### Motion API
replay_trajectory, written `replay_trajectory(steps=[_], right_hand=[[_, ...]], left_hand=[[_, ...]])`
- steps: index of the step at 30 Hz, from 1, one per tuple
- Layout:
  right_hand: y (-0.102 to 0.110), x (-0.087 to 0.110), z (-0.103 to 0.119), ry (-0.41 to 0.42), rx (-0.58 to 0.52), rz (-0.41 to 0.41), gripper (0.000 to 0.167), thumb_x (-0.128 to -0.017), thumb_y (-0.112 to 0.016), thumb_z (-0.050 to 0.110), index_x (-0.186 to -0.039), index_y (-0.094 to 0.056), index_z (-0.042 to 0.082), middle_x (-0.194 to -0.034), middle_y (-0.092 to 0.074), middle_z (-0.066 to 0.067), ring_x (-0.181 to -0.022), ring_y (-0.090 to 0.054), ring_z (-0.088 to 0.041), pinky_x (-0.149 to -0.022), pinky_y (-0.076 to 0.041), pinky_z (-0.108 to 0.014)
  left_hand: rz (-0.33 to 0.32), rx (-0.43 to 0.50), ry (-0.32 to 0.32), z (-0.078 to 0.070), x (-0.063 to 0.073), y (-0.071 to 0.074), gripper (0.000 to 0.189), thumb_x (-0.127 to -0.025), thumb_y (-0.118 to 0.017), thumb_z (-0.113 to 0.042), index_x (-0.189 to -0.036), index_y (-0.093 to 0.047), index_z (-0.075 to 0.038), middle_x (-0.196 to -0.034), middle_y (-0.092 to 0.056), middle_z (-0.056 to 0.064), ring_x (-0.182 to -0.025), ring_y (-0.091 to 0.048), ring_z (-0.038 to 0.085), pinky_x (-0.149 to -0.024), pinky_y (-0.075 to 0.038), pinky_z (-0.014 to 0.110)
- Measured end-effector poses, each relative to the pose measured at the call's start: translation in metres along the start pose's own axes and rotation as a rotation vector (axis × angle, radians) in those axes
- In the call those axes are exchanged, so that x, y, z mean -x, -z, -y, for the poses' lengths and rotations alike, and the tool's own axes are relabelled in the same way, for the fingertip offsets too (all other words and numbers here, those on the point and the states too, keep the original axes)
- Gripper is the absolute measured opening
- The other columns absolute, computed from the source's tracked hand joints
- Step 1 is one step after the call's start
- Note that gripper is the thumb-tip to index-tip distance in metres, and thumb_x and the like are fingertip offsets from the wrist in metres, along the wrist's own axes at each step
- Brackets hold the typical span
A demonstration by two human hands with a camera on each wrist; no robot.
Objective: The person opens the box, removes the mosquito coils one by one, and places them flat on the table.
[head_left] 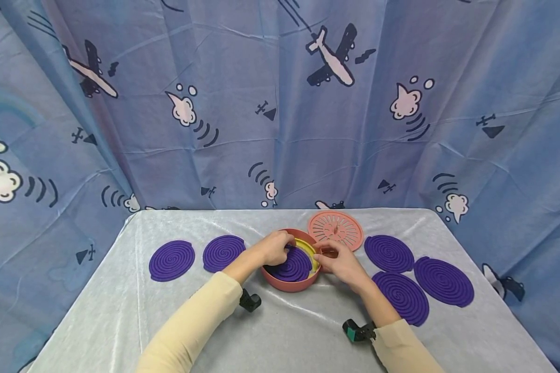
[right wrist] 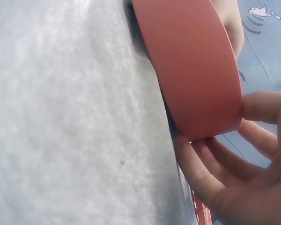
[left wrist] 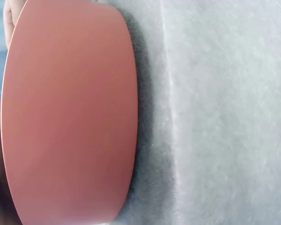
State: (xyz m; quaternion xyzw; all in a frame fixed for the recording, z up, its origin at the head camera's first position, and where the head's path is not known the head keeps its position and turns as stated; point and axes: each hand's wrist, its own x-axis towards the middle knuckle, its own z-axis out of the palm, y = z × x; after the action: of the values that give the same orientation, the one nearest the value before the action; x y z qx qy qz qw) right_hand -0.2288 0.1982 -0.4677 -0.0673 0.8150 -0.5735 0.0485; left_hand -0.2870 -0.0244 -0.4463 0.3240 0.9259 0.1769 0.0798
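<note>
A round coral-red mosquito coil holder [head_left: 287, 285] stands on the table between both hands, with something yellow [head_left: 303, 243] inside. A purple mosquito coil [head_left: 291, 267] lies tilted in it, covering part of the yellow. Reaching in from the left, my left hand [head_left: 276, 247] pinches that coil by its upper edge with curled fingers. My right hand [head_left: 338, 261] grips the holder's right side, thumb at the rim. In the right wrist view its fingers [right wrist: 201, 173] bend round the outer wall. The left wrist view is mostly filled by the holder's wall [left wrist: 70, 112].
Behind the holder lies its slotted coral lid [head_left: 340, 225]. Two purple coils, one at far left [head_left: 172, 260] and one nearer [head_left: 224, 253], lie on the grey cloth [head_left: 298, 342]. Three more coils [head_left: 401, 298] lie at right. A patterned curtain [head_left: 242, 103] hangs behind the table.
</note>
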Motion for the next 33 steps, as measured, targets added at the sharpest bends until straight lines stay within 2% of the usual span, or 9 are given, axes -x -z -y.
replay_trajectory(steps=[8,14,21,30,33], right_hand=[[0.0,0.0,0.0,-0.001,-0.009,0.009,0.035,-0.095,-0.073,0.013,-0.127,-0.065,0.002,-0.125,-0.064,-0.019,-0.107,-0.063,-0.026,-0.079,-0.06,-0.029],[0.0,0.0,0.001,-0.001,-0.006,0.008,0.033,-0.095,-0.071,0.011,-0.127,-0.065,0.002,-0.124,-0.064,-0.019,-0.108,-0.063,-0.027,-0.079,-0.06,-0.03],[0.0,0.0,0.001,-0.008,0.02,0.005,0.034,-0.096,-0.072,0.015,-0.128,-0.065,0.005,-0.127,-0.064,-0.017,-0.113,-0.062,-0.028,-0.082,-0.059,-0.031],[0.0,0.0,-0.001,0.0,0.014,0.005,0.034,-0.095,-0.073,0.016,-0.126,-0.066,0.005,-0.125,-0.064,-0.016,-0.11,-0.062,-0.026,-0.082,-0.058,-0.029],[0.0,-0.001,-0.002,0.003,-0.001,0.007,0.034,-0.095,-0.073,0.014,-0.126,-0.065,0.003,-0.123,-0.065,-0.016,-0.107,-0.063,-0.025,-0.08,-0.058,-0.028]], left_hand=[[-0.049,0.153,-0.003,0.003,0.0,0.001,0.027,-0.095,-0.06,-0.001,-0.121,-0.069,-0.002,-0.114,-0.063,0.013,-0.111,-0.06,0.027,-0.101,-0.049,0.042],[-0.085,0.195,-0.008,0.002,0.001,0.006,0.027,-0.092,-0.065,-0.001,-0.118,-0.07,0.0,-0.113,-0.065,0.014,-0.11,-0.061,0.029,-0.1,-0.049,0.042],[-0.061,0.335,0.011,0.006,0.002,0.013,0.025,-0.091,-0.069,-0.003,-0.116,-0.071,0.001,-0.113,-0.071,0.013,-0.108,-0.065,0.026,-0.1,-0.051,0.041],[0.019,0.538,0.015,0.01,0.008,0.021,0.039,-0.085,-0.071,0.003,-0.124,-0.069,-0.001,-0.121,-0.07,0.01,-0.112,-0.062,0.021,-0.103,-0.047,0.037],[0.019,0.608,0.029,0.012,0.011,0.023,0.042,-0.084,-0.072,0.005,-0.125,-0.068,-0.002,-0.12,-0.069,0.01,-0.109,-0.062,0.019,-0.101,-0.048,0.035]])
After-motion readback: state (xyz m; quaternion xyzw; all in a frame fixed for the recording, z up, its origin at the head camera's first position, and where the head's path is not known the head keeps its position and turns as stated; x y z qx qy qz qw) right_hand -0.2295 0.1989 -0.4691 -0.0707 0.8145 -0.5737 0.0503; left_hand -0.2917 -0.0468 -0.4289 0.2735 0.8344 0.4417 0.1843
